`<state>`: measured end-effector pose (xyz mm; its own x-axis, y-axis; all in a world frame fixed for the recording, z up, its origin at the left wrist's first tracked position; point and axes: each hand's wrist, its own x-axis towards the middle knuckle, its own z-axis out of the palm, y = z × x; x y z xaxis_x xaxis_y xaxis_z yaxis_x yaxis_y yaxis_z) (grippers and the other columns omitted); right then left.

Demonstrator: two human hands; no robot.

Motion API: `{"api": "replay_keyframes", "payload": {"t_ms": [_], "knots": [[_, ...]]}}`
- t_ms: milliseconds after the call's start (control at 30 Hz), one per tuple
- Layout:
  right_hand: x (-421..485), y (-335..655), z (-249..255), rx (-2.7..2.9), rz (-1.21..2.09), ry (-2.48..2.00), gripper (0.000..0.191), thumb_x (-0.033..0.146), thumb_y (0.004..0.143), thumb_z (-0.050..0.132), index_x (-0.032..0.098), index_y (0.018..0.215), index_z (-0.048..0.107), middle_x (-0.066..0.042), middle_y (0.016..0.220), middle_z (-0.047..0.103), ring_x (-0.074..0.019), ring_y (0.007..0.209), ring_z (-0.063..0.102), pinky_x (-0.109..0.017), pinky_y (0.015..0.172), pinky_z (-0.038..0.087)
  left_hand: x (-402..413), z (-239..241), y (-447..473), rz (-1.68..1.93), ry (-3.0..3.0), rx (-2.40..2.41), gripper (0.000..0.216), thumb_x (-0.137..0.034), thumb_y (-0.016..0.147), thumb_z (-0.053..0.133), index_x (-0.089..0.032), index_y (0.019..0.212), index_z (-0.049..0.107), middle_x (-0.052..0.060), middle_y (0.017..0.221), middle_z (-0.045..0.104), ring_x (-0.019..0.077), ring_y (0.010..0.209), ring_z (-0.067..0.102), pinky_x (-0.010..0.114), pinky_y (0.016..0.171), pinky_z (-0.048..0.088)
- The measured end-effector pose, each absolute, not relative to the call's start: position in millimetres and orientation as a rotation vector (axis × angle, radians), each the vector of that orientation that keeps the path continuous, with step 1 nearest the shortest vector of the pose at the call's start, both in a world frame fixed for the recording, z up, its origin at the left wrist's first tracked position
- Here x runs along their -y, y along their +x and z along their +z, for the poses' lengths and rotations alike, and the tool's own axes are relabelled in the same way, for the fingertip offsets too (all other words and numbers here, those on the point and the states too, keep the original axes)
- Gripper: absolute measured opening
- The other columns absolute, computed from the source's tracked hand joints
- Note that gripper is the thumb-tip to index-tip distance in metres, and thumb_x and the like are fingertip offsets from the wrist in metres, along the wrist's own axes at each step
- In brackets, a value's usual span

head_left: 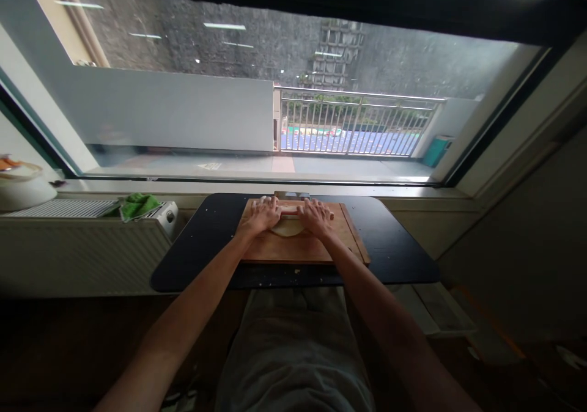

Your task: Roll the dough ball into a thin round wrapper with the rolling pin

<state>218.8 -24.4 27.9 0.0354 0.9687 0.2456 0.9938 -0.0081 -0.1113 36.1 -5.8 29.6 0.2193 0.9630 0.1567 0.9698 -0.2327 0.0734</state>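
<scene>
A wooden board (293, 250) lies on a small black table (394, 247) under the window. On the board is a flat pale round of dough (287, 229). A wooden rolling pin (288, 209) lies across the dough's far side. My left hand (262, 214) presses flat on the pin's left part, fingers stretched out. My right hand (315, 216) presses flat on its right part, fingers also stretched out. Both palms rest on the pin, and the dough shows between and below them.
A white radiator (77, 241) stands left of the table with a green cloth (137, 205) on top. A white bowl (21, 189) sits at the far left. A large window (275, 94) fills the wall ahead. Crumbs dot the table's near edge.
</scene>
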Motion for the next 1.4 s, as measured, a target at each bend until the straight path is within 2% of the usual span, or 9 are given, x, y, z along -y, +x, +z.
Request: {"api": "replay_keyframes", "payload": {"t_ms": [67,133,300,533,733,867,1000,1167,1400], "knots": [[37,221,26,2.050,-0.180,-2.013,0.054,0.041,0.111,0.036,0.017,0.156,0.056,-0.019,0.153,0.062,-0.0330,0.143,0.052,-0.045,0.119,0.038,17,27,32,-0.286,-2.449,1.888,0.054,-0.036,0.109,0.029,-0.018,0.154,0.056,0.017,0.159,0.059,0.0326,0.151,0.050,0.052,0.126,0.037],[47,222,25,2.069,-0.214,-1.966,0.056,0.041,0.111,0.034,0.015,0.156,0.056,-0.019,0.154,0.062,-0.0337,0.146,0.050,-0.047,0.120,0.037,26,24,27,-0.271,-2.474,1.825,0.055,-0.036,0.110,0.028,-0.018,0.153,0.058,0.015,0.163,0.055,0.0303,0.156,0.044,0.049,0.129,0.033],[59,222,25,2.033,-0.267,-1.930,0.062,0.044,0.113,0.030,0.011,0.162,0.049,-0.021,0.162,0.054,-0.0339,0.152,0.045,-0.050,0.125,0.030,36,20,21,-0.222,-2.501,1.771,0.066,-0.041,0.110,0.023,-0.012,0.167,0.040,0.015,0.176,0.034,0.0285,0.165,0.027,0.046,0.134,0.022],[26,222,22,2.021,-0.229,-1.949,0.068,0.045,0.111,0.034,0.010,0.169,0.036,-0.021,0.164,0.051,-0.0353,0.157,0.038,-0.054,0.128,0.025,9,25,26,-0.197,-2.482,1.788,0.068,-0.043,0.110,0.022,-0.010,0.167,0.040,0.017,0.175,0.035,0.0316,0.167,0.022,0.050,0.133,0.021],[-8,224,19,2.032,-0.197,-1.960,0.071,0.038,0.107,0.040,0.013,0.173,0.029,-0.018,0.170,0.044,-0.0342,0.161,0.030,-0.053,0.131,0.018,-24,27,36,-0.282,-2.432,1.896,0.071,-0.043,0.109,0.024,-0.011,0.172,0.027,0.014,0.179,0.029,0.0295,0.168,0.019,0.053,0.135,0.018],[-31,229,23,2.055,-0.120,-1.941,0.073,0.038,0.104,0.042,0.016,0.173,0.030,-0.017,0.170,0.045,-0.0352,0.160,0.032,-0.057,0.132,0.016,-51,29,37,-0.272,-2.464,1.901,0.072,-0.045,0.108,0.020,-0.014,0.174,0.024,0.010,0.180,0.025,0.0276,0.169,0.012,0.052,0.137,0.010],[-53,233,29,2.064,-0.054,-1.966,0.075,0.044,0.103,0.040,0.018,0.173,0.030,-0.018,0.173,0.039,-0.0387,0.161,0.028,-0.061,0.129,0.019,-76,32,38,-0.293,-2.479,1.960,0.076,-0.047,0.108,0.018,-0.011,0.175,0.016,0.014,0.181,0.019,0.0291,0.169,0.010,0.055,0.136,0.013],[-64,234,37,2.101,-0.001,-1.981,0.077,0.045,0.102,0.040,0.020,0.173,0.027,-0.017,0.174,0.038,-0.0382,0.162,0.027,-0.062,0.128,0.021,-95,31,38,-0.252,-2.511,1.937,0.071,-0.044,0.107,0.026,-0.017,0.173,0.027,0.013,0.181,0.020,0.0331,0.169,0.010,0.063,0.134,0.015],[-43,230,35,2.097,-0.003,-1.994,0.071,0.042,0.105,0.040,0.020,0.173,0.031,-0.015,0.175,0.036,-0.0337,0.164,0.026,-0.056,0.132,0.018,-77,28,37,-0.171,-2.527,1.904,0.067,-0.044,0.106,0.033,-0.023,0.169,0.038,0.013,0.179,0.028,0.0322,0.168,0.016,0.060,0.132,0.021]]}}
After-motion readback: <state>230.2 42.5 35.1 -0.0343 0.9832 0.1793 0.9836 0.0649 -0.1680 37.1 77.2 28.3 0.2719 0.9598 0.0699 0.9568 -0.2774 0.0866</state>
